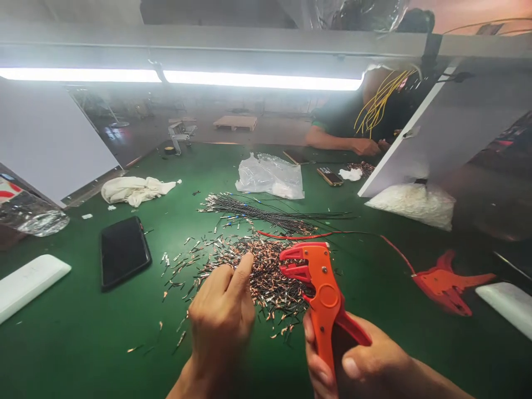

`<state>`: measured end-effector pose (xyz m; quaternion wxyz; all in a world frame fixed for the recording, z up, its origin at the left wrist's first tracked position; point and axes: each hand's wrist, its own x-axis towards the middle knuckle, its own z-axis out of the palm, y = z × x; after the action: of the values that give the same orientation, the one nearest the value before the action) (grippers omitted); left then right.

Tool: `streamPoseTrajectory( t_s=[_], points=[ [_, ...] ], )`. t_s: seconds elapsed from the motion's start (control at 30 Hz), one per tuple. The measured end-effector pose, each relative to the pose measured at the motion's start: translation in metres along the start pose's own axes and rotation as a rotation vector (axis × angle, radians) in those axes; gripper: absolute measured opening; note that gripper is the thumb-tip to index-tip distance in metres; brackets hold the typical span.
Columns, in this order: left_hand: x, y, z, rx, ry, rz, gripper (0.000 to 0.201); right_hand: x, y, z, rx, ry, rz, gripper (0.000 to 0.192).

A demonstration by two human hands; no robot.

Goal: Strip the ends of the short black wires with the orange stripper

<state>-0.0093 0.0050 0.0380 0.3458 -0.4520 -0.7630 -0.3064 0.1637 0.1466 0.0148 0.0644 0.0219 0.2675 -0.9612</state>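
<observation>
My right hand (361, 360) is wrapped round the handles of an orange and red wire stripper (326, 296), held upright with its red jaws pointing left. The jaws are apart, and I make out no wire between them. My left hand (226, 305) is closed just left of the jaws, over the near side of a heap of short wire offcuts (270, 260) with copper ends. Its fingertips are turned away, so whatever they pinch is hidden. Behind the heap lies a bundle of thin black wires (257, 210) with metal terminals at their left ends.
A second wire stripper (449, 282) lies at the right, tied to a red cord. At the left are a black phone (124, 252), a white cloth (137, 191) and a white bar (31, 282). Plastic bags (270, 174) lie farther back. Across the table, another person's hands (368, 147) are near yellow wires.
</observation>
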Motion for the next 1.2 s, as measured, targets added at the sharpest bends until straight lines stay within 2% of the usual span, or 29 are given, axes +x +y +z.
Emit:
streamPoseTrajectory(
  t_s=[0.33, 0.53, 0.7, 0.87, 0.97, 1.2],
  points=[
    [0.002, 0.005, -0.006, -0.054, 0.018, 0.092, 0.021, 0.0, 0.005, -0.004, -0.001, -0.019, 0.001, 0.042],
    [-0.002, 0.009, -0.002, -0.103, 0.0, 0.103, 0.018, 0.002, -0.002, -0.001, -0.043, 0.044, -0.04, 0.04],
    [-0.009, 0.019, 0.001, -0.116, -0.001, 0.121, 0.007, 0.003, -0.001, -0.006, -0.153, 0.122, -0.135, 0.052],
    [-0.01, 0.025, 0.0, -0.099, -0.034, 0.172, 0.008, 0.0, -0.005, 0.003, -0.397, 0.184, -0.138, 0.035],
    [-0.007, 0.026, 0.001, -0.114, -0.028, 0.189, 0.009, 0.0, -0.008, 0.01, -0.447, 0.183, -0.094, 0.026],
    [-0.004, 0.034, -0.002, -0.193, -0.061, 0.185, 0.006, 0.002, -0.002, 0.009, -0.461, 0.178, -0.069, 0.03]
  ],
)
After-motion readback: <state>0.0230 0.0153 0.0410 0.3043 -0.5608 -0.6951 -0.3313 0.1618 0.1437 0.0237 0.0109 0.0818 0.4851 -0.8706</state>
